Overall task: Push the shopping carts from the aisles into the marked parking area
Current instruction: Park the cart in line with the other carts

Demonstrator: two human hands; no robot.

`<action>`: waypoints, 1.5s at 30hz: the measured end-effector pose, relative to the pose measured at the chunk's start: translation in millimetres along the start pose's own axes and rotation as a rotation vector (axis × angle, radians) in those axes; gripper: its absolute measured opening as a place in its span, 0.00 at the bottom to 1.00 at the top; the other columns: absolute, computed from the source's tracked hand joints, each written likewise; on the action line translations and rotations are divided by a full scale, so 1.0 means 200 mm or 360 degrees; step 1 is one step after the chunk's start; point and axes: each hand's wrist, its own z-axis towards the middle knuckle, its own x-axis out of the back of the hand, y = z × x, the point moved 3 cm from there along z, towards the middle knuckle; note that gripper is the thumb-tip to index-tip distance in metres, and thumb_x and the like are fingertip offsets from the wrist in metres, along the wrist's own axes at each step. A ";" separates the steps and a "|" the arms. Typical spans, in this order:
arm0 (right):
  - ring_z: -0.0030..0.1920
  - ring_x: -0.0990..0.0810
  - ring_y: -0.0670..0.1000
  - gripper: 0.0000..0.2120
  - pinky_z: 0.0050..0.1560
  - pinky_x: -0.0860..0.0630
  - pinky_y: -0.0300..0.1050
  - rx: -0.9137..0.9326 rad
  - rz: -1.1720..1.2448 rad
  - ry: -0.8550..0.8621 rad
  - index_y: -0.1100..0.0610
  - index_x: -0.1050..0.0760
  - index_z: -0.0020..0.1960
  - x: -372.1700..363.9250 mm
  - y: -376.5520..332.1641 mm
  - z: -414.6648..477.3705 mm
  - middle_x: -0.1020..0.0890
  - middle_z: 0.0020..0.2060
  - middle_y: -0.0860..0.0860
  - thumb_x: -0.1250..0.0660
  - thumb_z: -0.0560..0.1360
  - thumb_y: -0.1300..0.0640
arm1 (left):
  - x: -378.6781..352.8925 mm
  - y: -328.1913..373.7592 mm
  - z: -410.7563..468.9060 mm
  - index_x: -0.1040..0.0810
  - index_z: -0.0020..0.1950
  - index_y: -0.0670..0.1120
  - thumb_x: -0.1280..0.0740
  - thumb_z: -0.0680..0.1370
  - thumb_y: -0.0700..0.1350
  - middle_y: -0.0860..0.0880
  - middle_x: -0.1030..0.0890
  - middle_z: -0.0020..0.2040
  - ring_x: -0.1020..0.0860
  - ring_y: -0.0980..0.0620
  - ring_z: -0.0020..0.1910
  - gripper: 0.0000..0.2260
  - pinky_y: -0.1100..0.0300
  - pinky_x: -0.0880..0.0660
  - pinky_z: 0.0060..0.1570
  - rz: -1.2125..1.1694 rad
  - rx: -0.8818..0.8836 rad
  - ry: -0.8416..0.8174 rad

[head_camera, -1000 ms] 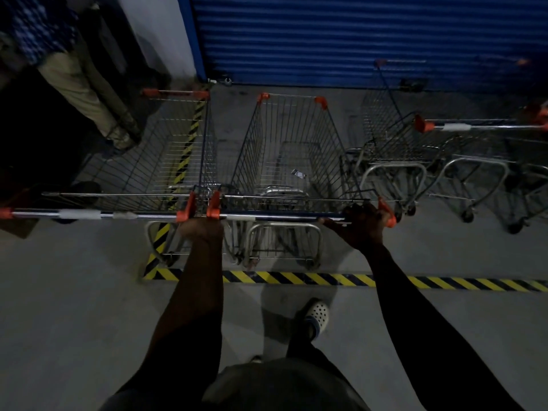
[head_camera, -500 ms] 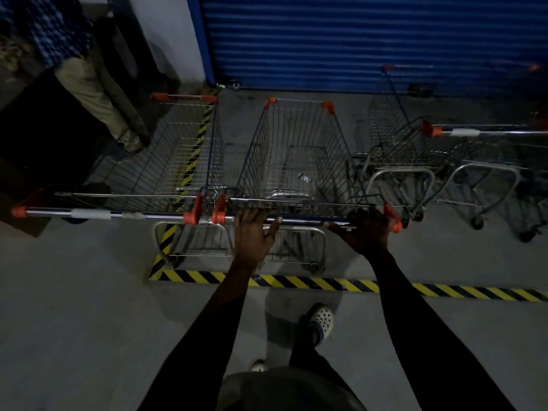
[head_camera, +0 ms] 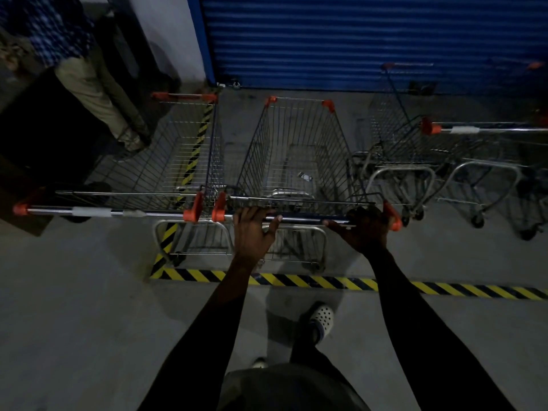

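Observation:
A wire shopping cart (head_camera: 296,149) with orange corner caps stands in front of me, inside the yellow-black floor tape (head_camera: 296,280) that marks the parking area. Its chrome handle (head_camera: 299,218) runs between orange end caps. My left hand (head_camera: 252,229) lies on the handle's left part, fingers hooked over the bar and thumb spread along it. My right hand (head_camera: 364,229) grips the handle close to the right end cap. A second cart (head_camera: 178,161) is parked right beside it on the left, their handles almost in line.
More carts (head_camera: 400,137) stand nested at the right. A blue roller shutter (head_camera: 355,40) closes off the far side. A person (head_camera: 89,78) stands at the far left beside a dark block. My foot (head_camera: 320,318) is on bare grey floor behind the tape.
My left hand has slid right along the handle, away from its left end cap. The right hand keeps its hold. The cart sits slightly further in.

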 end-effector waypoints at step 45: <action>0.68 0.23 0.53 0.31 0.72 0.38 0.55 -0.0126 0.0404 -0.0121 0.47 0.18 0.62 0.13 -0.12 -0.04 0.18 0.63 0.49 0.31 0.71 0.25 | 0.03 0.16 0.07 0.16 0.54 0.50 0.33 0.78 0.62 0.53 0.18 0.54 0.25 0.51 0.61 0.17 0.52 0.38 0.67 0.0024 -0.0016 0.0034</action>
